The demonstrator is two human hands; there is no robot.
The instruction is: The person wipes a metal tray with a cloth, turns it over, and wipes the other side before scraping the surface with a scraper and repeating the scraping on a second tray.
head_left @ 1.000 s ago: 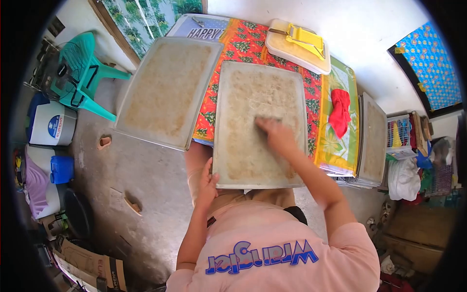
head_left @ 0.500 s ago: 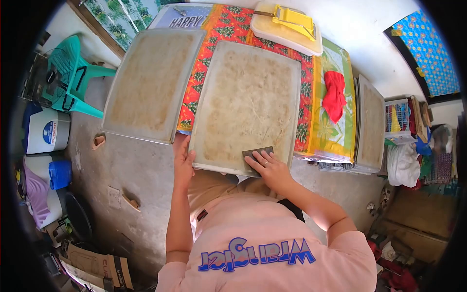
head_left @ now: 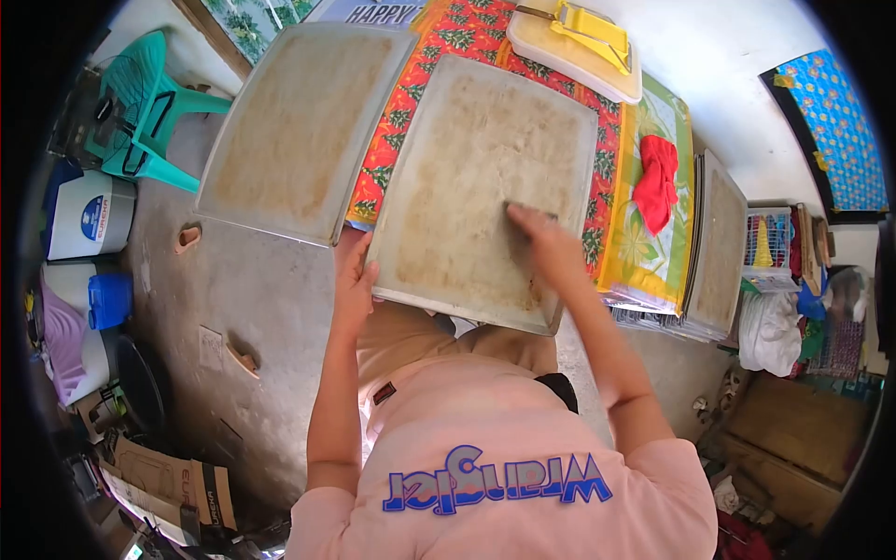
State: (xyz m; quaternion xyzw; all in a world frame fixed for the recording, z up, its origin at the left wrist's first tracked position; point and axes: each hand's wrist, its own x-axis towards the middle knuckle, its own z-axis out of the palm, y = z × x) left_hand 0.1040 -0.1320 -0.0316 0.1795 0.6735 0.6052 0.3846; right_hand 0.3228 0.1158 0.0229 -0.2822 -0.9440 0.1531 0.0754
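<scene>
A large flat baking tray (head_left: 467, 177) with brownish stains lies in front of me, its near end reaching past the table over my lap. At its near left edge, my left hand (head_left: 354, 282) is closed on the rim, thumb on the edge and other fingers partly hidden. My right hand (head_left: 553, 245), blurred by motion, is over the right half of the tray, closed on a thin dark rectangular pad (head_left: 516, 222) pressed to the surface. Whether the pad is sandpaper or a scouring pad, I cannot tell.
A second stained tray (head_left: 303, 131) lies to the left. Red tree-patterned cloth (head_left: 383, 149) covers the table. On the right are a red rag (head_left: 656, 182) and a stack of trays (head_left: 719, 247). A tub (head_left: 579, 61) with a yellow scraper-like tool (head_left: 595, 37) stands at the back.
My right hand has slid the dark pad from the near edge of the tray up toward its middle right. My left hand keeps its hold, and the view has shifted slightly.
</scene>
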